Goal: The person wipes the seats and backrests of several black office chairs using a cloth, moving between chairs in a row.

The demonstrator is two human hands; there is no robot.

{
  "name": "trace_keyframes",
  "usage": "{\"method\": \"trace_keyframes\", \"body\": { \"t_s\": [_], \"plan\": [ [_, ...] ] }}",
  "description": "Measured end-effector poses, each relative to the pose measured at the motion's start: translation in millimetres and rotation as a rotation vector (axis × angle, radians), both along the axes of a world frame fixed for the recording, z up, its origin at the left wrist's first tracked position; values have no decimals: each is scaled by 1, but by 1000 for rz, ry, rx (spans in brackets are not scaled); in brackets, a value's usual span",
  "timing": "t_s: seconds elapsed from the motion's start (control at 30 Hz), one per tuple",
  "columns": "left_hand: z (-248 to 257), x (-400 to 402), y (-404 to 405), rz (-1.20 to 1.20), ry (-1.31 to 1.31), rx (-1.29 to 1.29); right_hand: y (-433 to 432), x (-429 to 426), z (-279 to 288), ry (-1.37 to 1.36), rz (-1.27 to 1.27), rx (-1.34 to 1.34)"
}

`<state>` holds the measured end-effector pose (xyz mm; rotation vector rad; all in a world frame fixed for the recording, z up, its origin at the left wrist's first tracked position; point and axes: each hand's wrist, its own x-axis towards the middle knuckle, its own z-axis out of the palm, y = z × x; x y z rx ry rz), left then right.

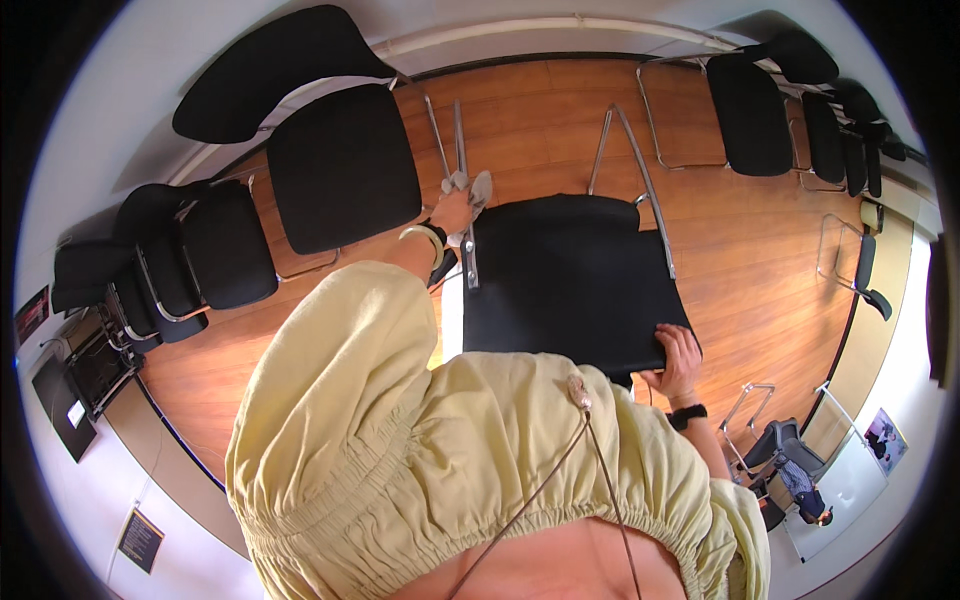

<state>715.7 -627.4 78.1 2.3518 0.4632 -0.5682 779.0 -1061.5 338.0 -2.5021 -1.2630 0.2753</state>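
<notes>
In front of me a black chair (pixel 570 277) with chrome tube legs lies tipped, its legs pointing away from me. My left hand (pixel 453 211) wraps a grey cloth (pixel 480 191) around the chrome leg (pixel 460 135) on the chair's left side. Part of that leg is hidden by the hand and cloth. At the near right corner of the black padding, my right hand (pixel 679 364) grips the edge, fingers on top and thumb lower down. The other chrome leg (pixel 641 161) stands out on the right.
Left of the tipped chair stands another black chair (pixel 345 169), close to my left arm. More black chairs (pixel 229 244) line the left wall, and others (pixel 750 116) the far right. A person (pixel 806 495) is near a whiteboard (pixel 847 487). Wooden flooring (pixel 750 255) runs beneath.
</notes>
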Motion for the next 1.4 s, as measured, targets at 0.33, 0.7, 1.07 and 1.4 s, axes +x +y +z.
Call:
{"method": "trace_keyframes", "body": {
  "t_s": [0.33, 0.7, 1.07, 1.4],
  "plan": [
    [84, -19, -8, -103, 110, -77, 15, 21, -3, -98, -17, 94],
    [168, -67, -23, -11, 139, -200, 28, 37, -6, -202, 7, 130],
    [115, -8, 52, 345, 10, -348, 40, 49, -3, -216, -18, 138],
    [100, 0, 1, -146, 118, -44, 36, 38, -4, -228, -23, 146]
  ]
}}
